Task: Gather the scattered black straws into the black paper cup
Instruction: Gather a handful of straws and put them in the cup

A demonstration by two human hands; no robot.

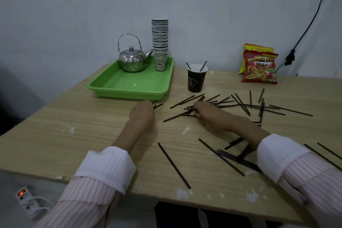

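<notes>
A black paper cup (195, 81) stands upright behind the straws, with two black straws poking out of it. Several black straws (240, 104) lie scattered over the right half of the wooden table (74, 126), and more lie near the front edge (174, 165). My left hand (143, 114) rests palm down near the tray's front edge, its fingertips over a couple of short straw ends (158, 106). My right hand (209, 114) lies on the pile, fingers curled around a few straws (189, 111).
A green tray (129, 87) at the back holds a steel teapot (132, 59) and a tall stack of paper cups (160, 42). Two snack bags (260, 66) lean on the wall at right. A power strip (27, 201) lies on the floor at left.
</notes>
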